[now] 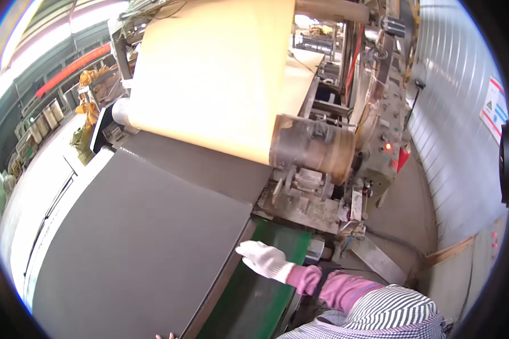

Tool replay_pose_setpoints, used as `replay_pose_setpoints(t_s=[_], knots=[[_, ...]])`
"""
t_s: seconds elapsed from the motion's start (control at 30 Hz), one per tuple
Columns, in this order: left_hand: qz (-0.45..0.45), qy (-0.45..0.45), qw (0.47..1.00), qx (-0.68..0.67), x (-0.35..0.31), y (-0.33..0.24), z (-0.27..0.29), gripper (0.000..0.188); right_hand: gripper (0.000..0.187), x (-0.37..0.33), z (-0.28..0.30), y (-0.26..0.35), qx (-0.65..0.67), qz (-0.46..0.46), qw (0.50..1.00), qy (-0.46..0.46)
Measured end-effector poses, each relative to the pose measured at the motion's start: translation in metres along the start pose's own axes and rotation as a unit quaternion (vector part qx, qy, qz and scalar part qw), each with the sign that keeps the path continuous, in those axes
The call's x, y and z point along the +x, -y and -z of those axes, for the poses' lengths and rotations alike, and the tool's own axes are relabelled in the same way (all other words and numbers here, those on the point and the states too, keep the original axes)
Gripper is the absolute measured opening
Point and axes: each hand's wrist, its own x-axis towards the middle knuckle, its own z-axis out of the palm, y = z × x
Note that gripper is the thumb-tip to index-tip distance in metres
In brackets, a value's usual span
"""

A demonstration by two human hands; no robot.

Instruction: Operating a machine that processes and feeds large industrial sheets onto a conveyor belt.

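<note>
My right hand [261, 261], in a white knit glove, is held out over the near right edge of a wide dark grey sheet [136, 243]. Its fingers are stretched and close together, with the tips at the sheet's edge; nothing shows in them. Under that hand a green belt [246, 302] runs alongside the sheet. Only a few fingertips of my left hand [165, 336] show at the bottom rim, by the sheet's lower right edge; the rest is cut off. Beyond the sheet, a broad tan paper web [215, 73] comes down over a roller.
To the right of the web stands a worn metal drum [314, 144] on a bracket. Behind it is a control panel [382, 150] with a lit red lamp. A corrugated wall [455, 107] rises at far right. A metal channel [379, 260] slants near the floor.
</note>
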Motion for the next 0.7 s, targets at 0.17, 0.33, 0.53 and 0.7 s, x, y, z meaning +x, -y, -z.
replay_pose_setpoints(t_s=[0.17, 0.33, 0.53, 0.7], knots=[[-0.228, -0.012, 0.957, 0.176, 0.041, -0.069, 0.012, 0.044, 0.027, -0.122, 0.049, -0.017, 0.044, -0.026, 0.999, 0.012], [-0.141, -0.026, 0.986, 0.09, 0.077, -0.143, 0.015, 0.065, 0.025, -0.209, 0.085, -0.025, 0.051, -0.17, 0.983, 0.048], [-0.262, -0.042, 0.964, -0.009, 0.11, -0.211, 0.027, 0.047, 0.026, -0.251, 0.072, -0.021, 0.096, -0.179, 0.979, 0.018], [-0.111, -0.082, 0.915, -0.38, 0.116, -0.134, -0.008, 0.054, 0.031, -0.267, 0.048, -0.021, 0.068, -0.065, 0.994, -0.051]])
